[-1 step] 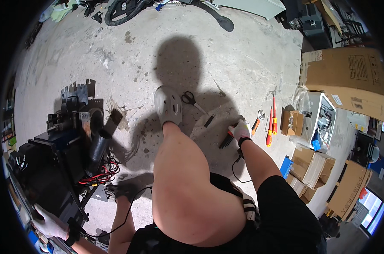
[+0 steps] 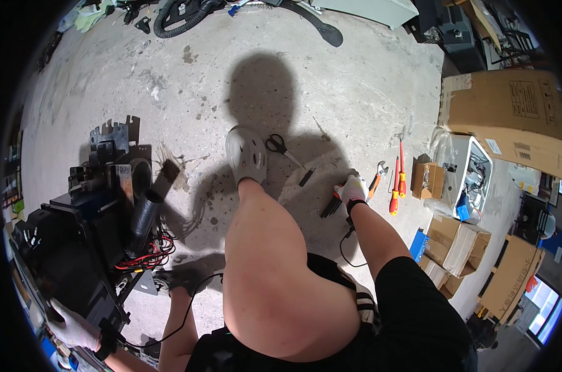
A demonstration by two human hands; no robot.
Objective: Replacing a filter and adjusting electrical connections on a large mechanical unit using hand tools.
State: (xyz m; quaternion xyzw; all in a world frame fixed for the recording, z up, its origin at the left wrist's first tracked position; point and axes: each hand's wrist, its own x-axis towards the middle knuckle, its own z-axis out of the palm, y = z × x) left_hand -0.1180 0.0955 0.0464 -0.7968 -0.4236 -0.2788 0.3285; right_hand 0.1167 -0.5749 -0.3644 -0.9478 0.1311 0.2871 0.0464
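Left hand [image 2: 75, 327], white-gloved, far lower left of the grey clog [image 2: 246, 152]: at the outer edge of a black casing [image 2: 70, 248], thumb spread from fingers; grip cannot be told. Black tube [image 2: 143, 223] and red cables [image 2: 160, 254]: left of and below the clog, along the casing's inner side, a strip of floor between. Concrete floor [image 2: 355, 87]: open room above the clog and to its upper right. Scissors [image 2: 276, 144]: just right of the clog. Dark tools [image 2: 331, 206]: lower right of the clog, beside the right hand [image 2: 354, 188], gloved, fingers bent downward; cannot tell whether they hold anything. Orange-handled wrench [image 2: 375, 180], red screwdrivers [image 2: 394, 201], small carton [image 2: 428, 180]: successively farther right of the clog.
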